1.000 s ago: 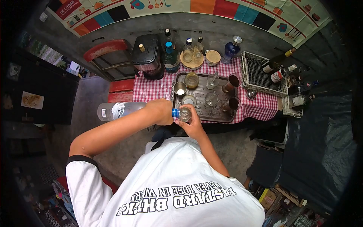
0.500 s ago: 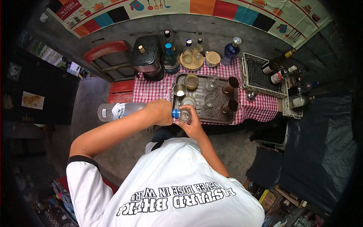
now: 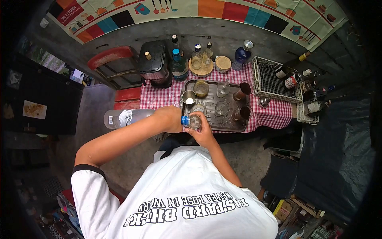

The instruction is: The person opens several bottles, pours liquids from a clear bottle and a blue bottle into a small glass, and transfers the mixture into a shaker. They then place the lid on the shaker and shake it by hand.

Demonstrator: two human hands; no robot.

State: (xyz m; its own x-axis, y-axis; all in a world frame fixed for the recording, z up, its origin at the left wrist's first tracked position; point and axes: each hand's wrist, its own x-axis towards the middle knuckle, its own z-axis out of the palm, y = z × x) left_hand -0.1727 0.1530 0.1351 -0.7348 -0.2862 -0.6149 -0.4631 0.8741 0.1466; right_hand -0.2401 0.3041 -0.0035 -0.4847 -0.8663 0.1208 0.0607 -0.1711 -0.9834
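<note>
My left hand (image 3: 170,118) is wrapped round the neck of a large clear bottle (image 3: 113,118), which lies tilted on its side and points right. Its blue mouth meets the rim of a small clear glass (image 3: 194,122). That glass is held in the fingers of my right hand (image 3: 205,134), just in front of the tray's near edge. On the brown tray (image 3: 207,122) are a metal cup (image 3: 189,97), a jar with yellowish contents (image 3: 201,88), clear glasses (image 3: 221,108) and two dark brown cups (image 3: 242,113).
Behind the tray stand a black appliance (image 3: 152,59), a blue-capped bottle (image 3: 179,67), small bottles on a wooden board (image 3: 201,73), a wooden-lidded cup (image 3: 223,63) and a blue bottle (image 3: 242,55). At right, a wire basket (image 3: 274,95) has several bottles beside it.
Both hands, the bottle and the glass keep nearly the same places. The whole view has shifted very slightly.
</note>
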